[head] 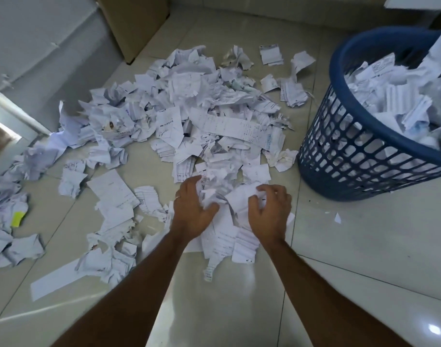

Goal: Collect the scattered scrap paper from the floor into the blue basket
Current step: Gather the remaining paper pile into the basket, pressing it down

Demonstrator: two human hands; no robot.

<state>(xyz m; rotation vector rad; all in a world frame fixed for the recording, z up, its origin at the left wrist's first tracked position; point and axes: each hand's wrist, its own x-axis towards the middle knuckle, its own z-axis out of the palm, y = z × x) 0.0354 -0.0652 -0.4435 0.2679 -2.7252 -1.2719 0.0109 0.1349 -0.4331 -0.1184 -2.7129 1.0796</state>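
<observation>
On the glossy pale floor tiles (pixel 364 246), left hand (pixel 192 209) and right hand (pixel 270 211) both clutch a wad of crumpled white scrap paper (pixel 229 196), near the half-full blue plastic mesh basket (pixel 344 151) off right.

Bare floor tiles (pixel 352 246) lie open between scrap paper (pixel 189 116) and blue basket (pixel 364 146).

Likely office or shop back room. Glossy pale tiled floor (pixel 364 246); torn receipts and printed scrap paper (pixel 189 116) strewn over it; cardboard box (pixel 134 23) against white cabinet (pixel 39 41); blue basket (pixel 339 151) holding paper.
</observation>
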